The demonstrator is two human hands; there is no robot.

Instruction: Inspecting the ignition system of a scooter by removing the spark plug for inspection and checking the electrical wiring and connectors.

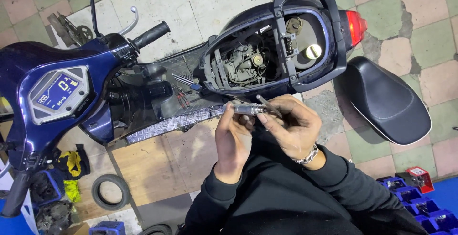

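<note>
Left hand [232, 137]: fingers wrapped round the silver tool [245, 108], gripping its shaft.
Right hand [291, 127]: pinching the tool's tip end, thin metal blade [268, 105] between fingertips.
Tool: held level just in front of the dark blue scooter [71, 68].
Seat [384, 101]: off, lying on tiles.

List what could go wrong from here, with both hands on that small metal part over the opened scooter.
1. The metal part is pinched only by fingertips of the left hand and right hand; it may slip and fall.
2. It is held right beside the open engine bay, so a dropped piece might land among the exposed parts.
3. The loose seat lies on the floor close by, a possible trip hazard.
</note>
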